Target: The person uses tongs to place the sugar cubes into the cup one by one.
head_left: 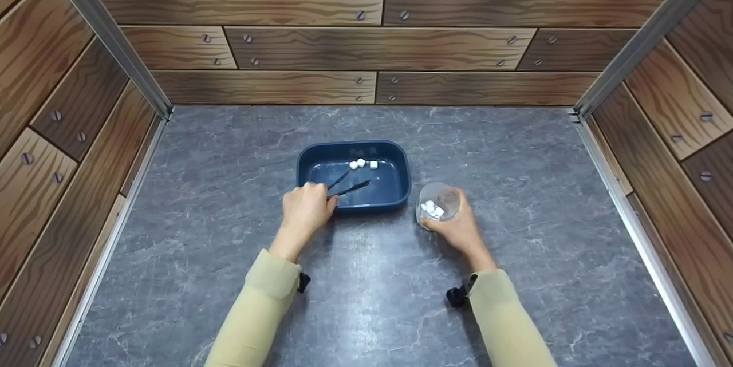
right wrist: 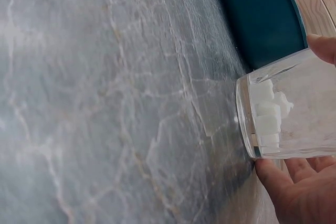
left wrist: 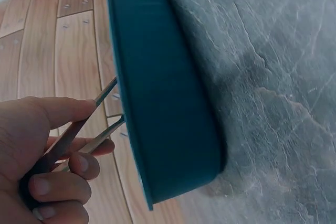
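Observation:
My left hand (head_left: 307,206) holds black tongs (head_left: 354,188) over the near left rim of a dark blue tray (head_left: 402,175). The two tong arms are spread apart inside the tray, one tip close to the small white cubes (head_left: 373,165) near its far side. In the left wrist view the thumb and fingers wrap the tongs (left wrist: 73,129), and the wall of the tray (left wrist: 163,93) hides their tips. To the right of the tray, my right hand (head_left: 462,229) grips a clear glass (head_left: 438,192). Several white cubes (right wrist: 268,114) lie at the bottom of the glass.
The tray and glass are on a grey marbled surface (head_left: 366,275). Wood-patterned panels (head_left: 303,46) close off the back and both sides, with metal rails (head_left: 647,264) along the side edges.

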{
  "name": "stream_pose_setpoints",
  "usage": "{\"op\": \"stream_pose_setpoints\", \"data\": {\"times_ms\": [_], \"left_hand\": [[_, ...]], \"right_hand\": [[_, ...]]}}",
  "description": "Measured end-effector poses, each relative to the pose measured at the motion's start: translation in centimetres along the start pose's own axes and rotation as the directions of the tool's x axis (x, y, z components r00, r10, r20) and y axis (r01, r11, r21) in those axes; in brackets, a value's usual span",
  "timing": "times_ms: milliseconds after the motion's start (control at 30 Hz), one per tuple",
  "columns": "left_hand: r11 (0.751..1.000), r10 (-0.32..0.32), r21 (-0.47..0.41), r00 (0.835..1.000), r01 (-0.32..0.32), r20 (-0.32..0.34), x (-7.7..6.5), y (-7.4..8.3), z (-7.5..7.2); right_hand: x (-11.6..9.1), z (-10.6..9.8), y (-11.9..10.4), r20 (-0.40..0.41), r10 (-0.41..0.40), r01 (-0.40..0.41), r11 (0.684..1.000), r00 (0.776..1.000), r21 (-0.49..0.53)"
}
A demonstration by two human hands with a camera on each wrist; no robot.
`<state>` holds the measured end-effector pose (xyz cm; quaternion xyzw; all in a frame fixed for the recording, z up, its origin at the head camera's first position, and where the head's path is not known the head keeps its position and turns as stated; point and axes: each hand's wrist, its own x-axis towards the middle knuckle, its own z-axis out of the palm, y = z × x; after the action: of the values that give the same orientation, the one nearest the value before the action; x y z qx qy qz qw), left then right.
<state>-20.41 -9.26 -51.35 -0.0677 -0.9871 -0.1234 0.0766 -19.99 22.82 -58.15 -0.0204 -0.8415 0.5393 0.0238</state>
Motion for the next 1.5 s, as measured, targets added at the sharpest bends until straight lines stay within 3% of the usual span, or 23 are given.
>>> {"op": "stream_pose_setpoints", "data": {"times_ms": [500, 700, 1500], "left_hand": [[0.996, -0.01, 0.09, 0.997, 0.003, 0.074, 2.0, -0.4, 0.8], [0.994, -0.023, 0.112, 0.997, 0.015, 0.07, 2.5, -0.3, 1.0], [0.995, -0.051, 0.087, 0.992, 0.04, 0.117, 3.5, -0.7, 1.3]], "right_hand": [[0.0, 0.0, 0.0, -0.002, 0.014, -0.014, 1.0, 1.0, -0.026], [0.1, 0.0, 0.0, 0.0, 0.011, -0.011, 0.999, 1.0, -0.035], [0.1, 0.0, 0.0, 0.01, 0.025, -0.025, 0.999, 1.0, -0.024]]}}
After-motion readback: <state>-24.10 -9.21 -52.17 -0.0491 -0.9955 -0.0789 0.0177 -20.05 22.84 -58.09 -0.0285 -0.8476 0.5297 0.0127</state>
